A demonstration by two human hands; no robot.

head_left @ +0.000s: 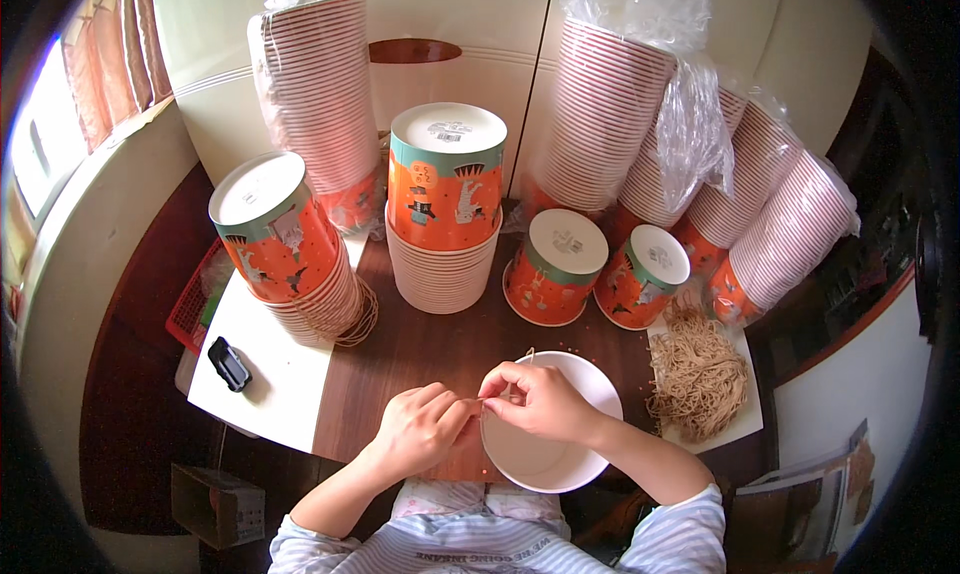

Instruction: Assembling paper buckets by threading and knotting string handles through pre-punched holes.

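Observation:
A white paper bucket (545,459) stands mouth up at the table's front edge, close to my body. At its left rim my left hand (430,429) and my right hand (540,404) meet, fingertips pinched together. Between them is a thin tan strand, apparently the end of a paper cord (531,353), part of which pokes up behind my right hand. My right hand reaches across the bucket's mouth, hiding part of the rim. The left hand stays just outside the bucket; its fingers are curled in.
A pile of tan cords (700,374) lies at the right. Upside-down orange printed buckets (555,269) and a tall stack (445,204) stand behind. Bagged bucket stacks (610,114) line the back. A cord-draped stack (285,244) and a black plastic object (230,364) are at left.

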